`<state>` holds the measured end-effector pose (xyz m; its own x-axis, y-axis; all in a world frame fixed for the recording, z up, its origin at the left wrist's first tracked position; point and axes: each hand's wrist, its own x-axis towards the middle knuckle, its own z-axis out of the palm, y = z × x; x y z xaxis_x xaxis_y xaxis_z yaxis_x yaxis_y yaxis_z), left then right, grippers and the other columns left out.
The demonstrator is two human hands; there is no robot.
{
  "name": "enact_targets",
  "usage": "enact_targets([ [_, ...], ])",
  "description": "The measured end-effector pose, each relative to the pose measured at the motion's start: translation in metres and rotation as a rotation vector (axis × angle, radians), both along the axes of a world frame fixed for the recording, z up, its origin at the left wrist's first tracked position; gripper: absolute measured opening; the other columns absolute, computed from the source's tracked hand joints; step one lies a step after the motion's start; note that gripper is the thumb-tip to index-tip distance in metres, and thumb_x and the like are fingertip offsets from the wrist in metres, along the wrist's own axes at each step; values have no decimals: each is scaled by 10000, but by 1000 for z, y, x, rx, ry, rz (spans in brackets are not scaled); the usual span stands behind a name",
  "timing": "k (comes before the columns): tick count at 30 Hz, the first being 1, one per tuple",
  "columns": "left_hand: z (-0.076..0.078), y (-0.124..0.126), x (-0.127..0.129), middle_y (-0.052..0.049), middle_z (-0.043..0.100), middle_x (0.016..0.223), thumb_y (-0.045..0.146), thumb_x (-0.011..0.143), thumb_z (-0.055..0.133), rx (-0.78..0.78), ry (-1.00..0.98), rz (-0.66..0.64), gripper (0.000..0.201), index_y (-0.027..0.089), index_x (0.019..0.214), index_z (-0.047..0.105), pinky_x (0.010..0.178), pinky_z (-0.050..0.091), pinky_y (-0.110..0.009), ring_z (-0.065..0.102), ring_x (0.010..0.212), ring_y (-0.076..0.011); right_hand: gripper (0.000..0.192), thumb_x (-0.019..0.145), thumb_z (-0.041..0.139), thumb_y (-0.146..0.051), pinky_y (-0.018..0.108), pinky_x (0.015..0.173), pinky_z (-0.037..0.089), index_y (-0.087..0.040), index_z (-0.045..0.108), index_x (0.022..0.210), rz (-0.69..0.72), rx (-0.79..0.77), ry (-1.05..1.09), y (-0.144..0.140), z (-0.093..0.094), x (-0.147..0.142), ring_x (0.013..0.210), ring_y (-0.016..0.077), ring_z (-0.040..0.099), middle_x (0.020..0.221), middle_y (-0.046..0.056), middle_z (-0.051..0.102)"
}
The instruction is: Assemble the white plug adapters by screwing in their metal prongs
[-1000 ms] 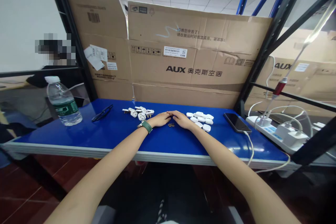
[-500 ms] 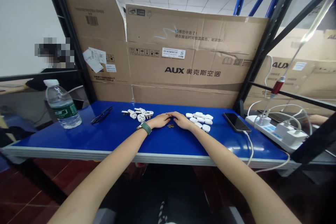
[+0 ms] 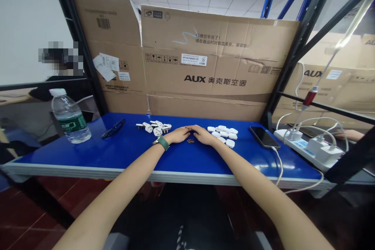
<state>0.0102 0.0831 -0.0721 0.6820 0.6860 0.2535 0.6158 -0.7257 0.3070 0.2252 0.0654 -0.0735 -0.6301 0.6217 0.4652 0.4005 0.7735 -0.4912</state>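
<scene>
Both hands are lying flat, palms down, on the blue bench [image 3: 123, 152], fingertips meeting in the middle. The left hand [image 3: 177, 135] has a green watch band at the wrist, the right hand [image 3: 203, 135] is bare; both are spread open and neither has hold of anything. Right between them, just below the fingertips, sits a tiny cluster of small brass screws [image 3: 191, 140] loose on the bench.

Just left of the left hand there's a loose heap of white plug parts with prongs [image 3: 154, 127], and just beside the right hand a bunch of white caps [image 3: 224, 133]. None of it is in a tray or box. The only real container is a water bottle [image 3: 70, 117] standing upright far left, cap on, mostly full. Black glasses [image 3: 113, 128] lie near it, a phone [image 3: 264, 136] on the right, plugged in by a cable.
</scene>
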Motion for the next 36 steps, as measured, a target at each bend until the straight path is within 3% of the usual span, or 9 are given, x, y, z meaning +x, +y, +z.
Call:
enact_targets([
  [36, 6, -6, 1, -116, 577, 1514, 291, 1036, 417, 7, 35, 15, 437, 173, 1416, 597, 1195, 413, -397, 563, 1385, -247, 578, 911, 482, -26, 513, 1196, 407, -210, 588, 1449, 22, 39, -26, -1, 2, 2, 1355, 245, 564, 1444, 128, 616],
])
